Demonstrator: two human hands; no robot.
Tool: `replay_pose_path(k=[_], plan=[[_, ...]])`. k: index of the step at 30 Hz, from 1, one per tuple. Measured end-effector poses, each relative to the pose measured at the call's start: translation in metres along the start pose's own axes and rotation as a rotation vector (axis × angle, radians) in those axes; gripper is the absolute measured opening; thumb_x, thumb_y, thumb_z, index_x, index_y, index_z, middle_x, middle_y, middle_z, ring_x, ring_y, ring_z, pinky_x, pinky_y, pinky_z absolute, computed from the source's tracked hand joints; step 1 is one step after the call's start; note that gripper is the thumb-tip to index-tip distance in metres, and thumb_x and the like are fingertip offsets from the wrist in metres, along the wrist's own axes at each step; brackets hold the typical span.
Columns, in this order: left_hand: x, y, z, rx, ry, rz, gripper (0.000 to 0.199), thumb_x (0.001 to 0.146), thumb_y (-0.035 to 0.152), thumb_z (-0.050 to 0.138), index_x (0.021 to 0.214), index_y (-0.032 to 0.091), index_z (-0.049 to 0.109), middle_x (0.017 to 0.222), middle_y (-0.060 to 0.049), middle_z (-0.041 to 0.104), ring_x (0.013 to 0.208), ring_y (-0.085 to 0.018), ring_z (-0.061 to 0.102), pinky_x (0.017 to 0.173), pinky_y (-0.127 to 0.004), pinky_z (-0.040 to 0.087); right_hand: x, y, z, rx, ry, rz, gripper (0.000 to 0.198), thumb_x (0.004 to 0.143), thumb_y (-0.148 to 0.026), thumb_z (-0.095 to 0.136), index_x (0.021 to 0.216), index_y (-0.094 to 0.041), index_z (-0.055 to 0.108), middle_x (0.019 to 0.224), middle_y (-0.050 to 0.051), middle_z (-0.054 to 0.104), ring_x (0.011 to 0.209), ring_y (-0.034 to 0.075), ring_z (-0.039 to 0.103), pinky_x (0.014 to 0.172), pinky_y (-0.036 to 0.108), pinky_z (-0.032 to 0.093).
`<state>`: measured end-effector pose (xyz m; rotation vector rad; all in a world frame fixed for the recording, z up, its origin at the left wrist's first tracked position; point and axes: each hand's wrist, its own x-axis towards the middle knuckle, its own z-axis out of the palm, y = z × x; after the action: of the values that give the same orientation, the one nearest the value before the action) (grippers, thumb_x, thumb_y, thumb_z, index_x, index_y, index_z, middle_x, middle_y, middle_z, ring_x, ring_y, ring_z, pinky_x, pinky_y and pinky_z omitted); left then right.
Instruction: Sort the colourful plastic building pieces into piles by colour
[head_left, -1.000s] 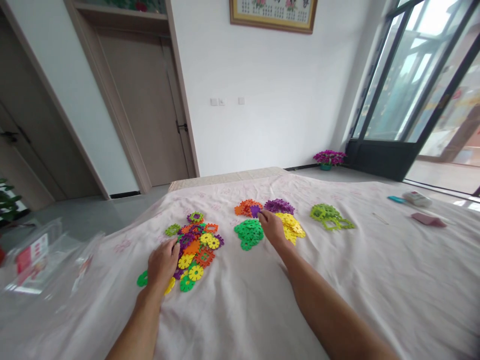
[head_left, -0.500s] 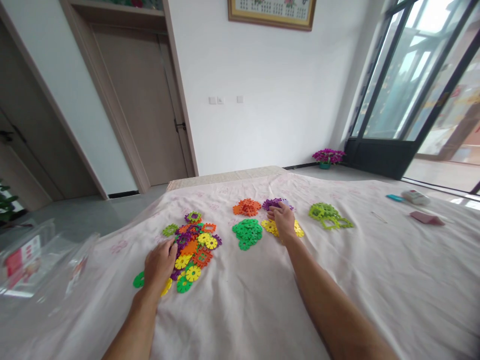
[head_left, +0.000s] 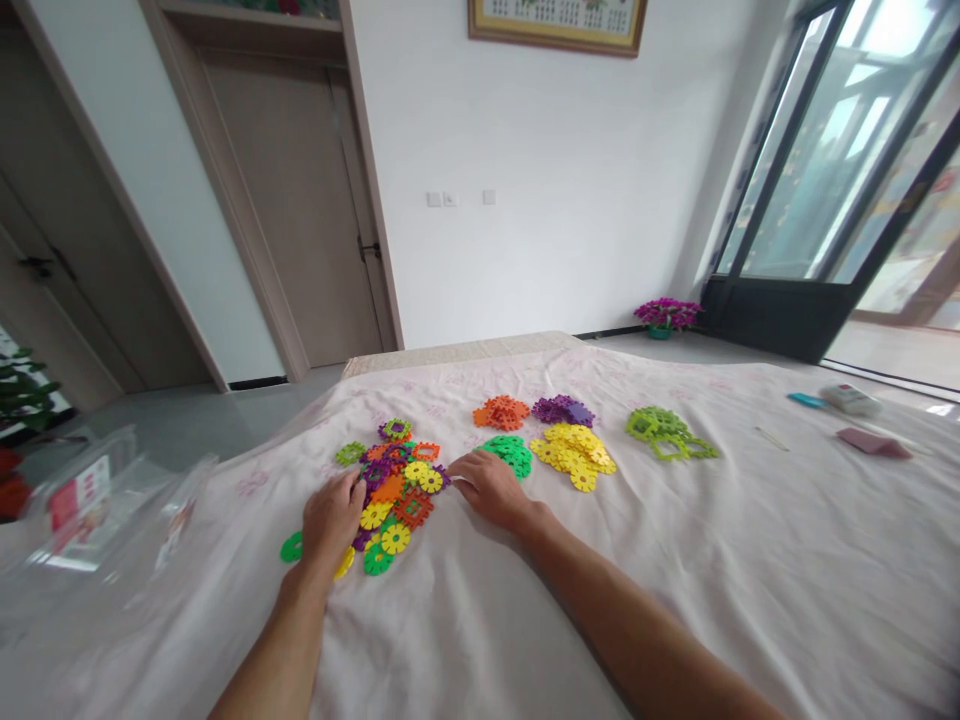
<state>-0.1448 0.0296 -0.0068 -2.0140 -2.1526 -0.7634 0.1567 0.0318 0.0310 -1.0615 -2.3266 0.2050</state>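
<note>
A mixed pile of flat plastic snowflake building pieces [head_left: 387,490] lies on the cloth, in orange, yellow, green and purple. My left hand [head_left: 332,520] rests against the pile's left side with fingers loosely bent, partly hidden; no piece shows in its grasp. At the pile's right edge my right hand [head_left: 491,485] reaches with fingers and thumb apart, its tips beside a purple piece [head_left: 441,478]. Single-colour heaps lie beyond it: green pieces [head_left: 514,453], orange pieces [head_left: 501,411], purple pieces [head_left: 561,409], yellow pieces [head_left: 574,452] and light green pieces [head_left: 667,432].
A pale patterned cloth [head_left: 465,620] covers the surface. Clear plastic packaging [head_left: 97,510] lies at the left. On the right are a pink folded item [head_left: 874,442], a white packet [head_left: 850,399], a blue item [head_left: 806,400] and a thin white stick [head_left: 771,438].
My right hand has moved left from the purple and yellow heaps to the mixed pile's right edge, uncovering those heaps. My left hand stays at the pile; the view has shifted slightly.
</note>
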Motion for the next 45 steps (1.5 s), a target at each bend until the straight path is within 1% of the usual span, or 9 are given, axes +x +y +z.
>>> replay_pose_path(k=[6,9,12,20,25,30,36,41,45], plan=[[0.001,0.000,0.001,0.023,-0.008,-0.013,0.044,0.098,0.034,0.034,0.125,0.015,0.063,0.128,-0.010,0.067,0.119,-0.022,0.060,0.104,-0.034,0.042,0.000,-0.008,0.011,-0.098,-0.137,-0.014,0.052,0.096,-0.035,0.052,0.146,-0.024,0.045,0.148,0.008,0.050,0.139,0.027,0.038,0.112,0.045,0.030],[0.001,0.000,0.001,0.028,-0.013,-0.015,0.045,0.098,0.034,0.033,0.125,0.016,0.063,0.128,-0.010,0.067,0.119,-0.022,0.060,0.103,-0.034,0.042,0.001,-0.010,0.014,-0.083,-0.150,-0.067,0.043,0.096,-0.035,0.052,0.137,-0.022,0.053,0.142,0.009,0.055,0.133,0.026,0.044,0.111,0.043,0.031],[0.001,0.000,0.002,0.040,-0.008,-0.001,0.044,0.098,0.034,0.033,0.125,0.016,0.063,0.128,-0.010,0.067,0.118,-0.021,0.061,0.103,-0.032,0.042,0.002,-0.013,0.012,-0.064,-0.130,-0.103,0.029,0.097,-0.036,0.053,0.120,-0.021,0.062,0.126,0.009,0.062,0.114,0.022,0.055,0.102,0.037,0.037],[0.002,-0.002,0.003,0.045,0.000,0.008,0.045,0.097,0.035,0.033,0.125,0.016,0.064,0.127,-0.010,0.067,0.118,-0.022,0.061,0.102,-0.033,0.043,0.003,-0.018,0.007,-0.171,-0.141,-0.113,0.033,0.098,-0.047,0.052,0.118,-0.024,0.065,0.105,0.007,0.062,0.096,0.019,0.054,0.084,0.032,0.040],[0.002,-0.002,0.003,0.052,-0.002,0.004,0.044,0.097,0.035,0.034,0.125,0.018,0.064,0.126,-0.009,0.068,0.117,-0.021,0.062,0.101,-0.031,0.044,0.005,-0.012,0.007,-0.237,-0.139,-0.069,0.025,0.102,-0.029,0.045,0.100,-0.018,0.068,0.093,0.007,0.067,0.086,0.017,0.059,0.081,0.029,0.041],[0.002,-0.003,0.003,0.042,-0.014,-0.007,0.044,0.097,0.035,0.033,0.125,0.018,0.063,0.127,-0.009,0.068,0.118,-0.021,0.061,0.102,-0.032,0.043,0.003,-0.009,0.002,-0.201,-0.092,-0.164,0.024,0.101,-0.027,0.046,0.107,-0.021,0.069,0.095,0.007,0.070,0.089,0.018,0.063,0.083,0.028,0.043],[0.001,-0.002,0.003,0.013,-0.010,-0.004,0.043,0.097,0.034,0.036,0.125,0.017,0.063,0.129,-0.009,0.067,0.120,-0.021,0.060,0.105,-0.033,0.041,0.003,0.011,0.004,0.056,0.146,0.163,0.029,0.100,-0.026,0.043,0.115,-0.021,0.068,0.109,0.007,0.073,0.099,0.018,0.066,0.088,0.027,0.048],[0.001,-0.001,0.001,0.008,-0.003,0.003,0.043,0.097,0.034,0.035,0.125,0.017,0.063,0.128,-0.010,0.067,0.119,-0.021,0.061,0.105,-0.033,0.042,0.005,0.035,-0.006,0.177,0.308,0.316,0.027,0.095,-0.027,0.047,0.106,-0.022,0.071,0.107,0.004,0.074,0.099,0.021,0.068,0.091,0.033,0.051],[0.001,0.001,0.000,0.020,-0.007,-0.009,0.042,0.097,0.034,0.036,0.124,0.018,0.064,0.128,-0.009,0.067,0.120,-0.021,0.060,0.105,-0.033,0.042,0.005,0.058,-0.020,0.300,0.436,0.468,0.032,0.092,-0.033,0.046,0.108,-0.020,0.070,0.093,0.004,0.075,0.077,0.020,0.070,0.077,0.033,0.056]])
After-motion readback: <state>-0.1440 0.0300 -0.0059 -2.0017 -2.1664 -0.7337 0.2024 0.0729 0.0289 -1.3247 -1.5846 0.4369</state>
